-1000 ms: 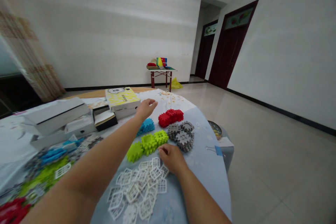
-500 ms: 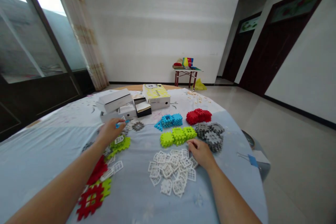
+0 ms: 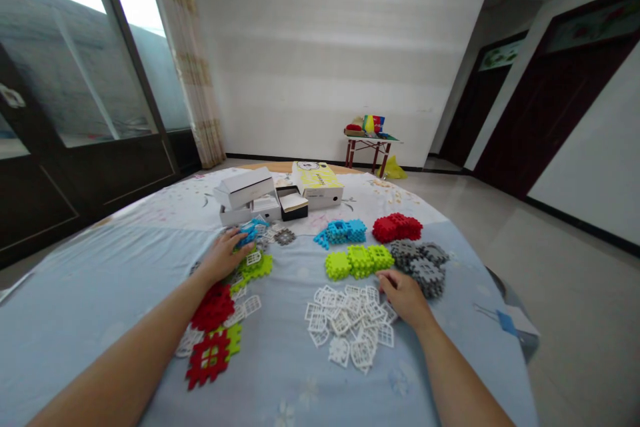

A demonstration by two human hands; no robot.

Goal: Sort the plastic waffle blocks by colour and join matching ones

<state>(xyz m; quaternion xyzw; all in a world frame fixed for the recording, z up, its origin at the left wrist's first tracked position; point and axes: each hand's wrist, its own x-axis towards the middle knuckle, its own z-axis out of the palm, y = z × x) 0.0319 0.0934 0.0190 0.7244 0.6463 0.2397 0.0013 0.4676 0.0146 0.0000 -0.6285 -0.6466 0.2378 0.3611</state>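
My left hand (image 3: 223,257) reaches into a mixed heap of flat plastic interlocking pieces at the left, its fingers closed on a blue piece (image 3: 248,235). Under and near it lie green pieces (image 3: 253,268) and red pieces (image 3: 213,309). My right hand (image 3: 407,297) rests, fingers curled, at the right edge of a pile of white lattice pieces (image 3: 348,324). Beyond it stand sorted stacks: green (image 3: 358,261), blue (image 3: 343,231), red (image 3: 397,227) and grey (image 3: 421,261).
All lies on a round table with a light blue cloth (image 3: 90,293). White and yellow boxes (image 3: 280,195) stand at the far side. A binder clip (image 3: 503,320) hangs at the right rim. A small red-legged table (image 3: 370,140) stands by the far wall.
The view swung left from the sorted stacks to the mixed heap. My left hand drew back from the blue stack to the heap and closed on a blue piece. My right hand stayed by the white pile.
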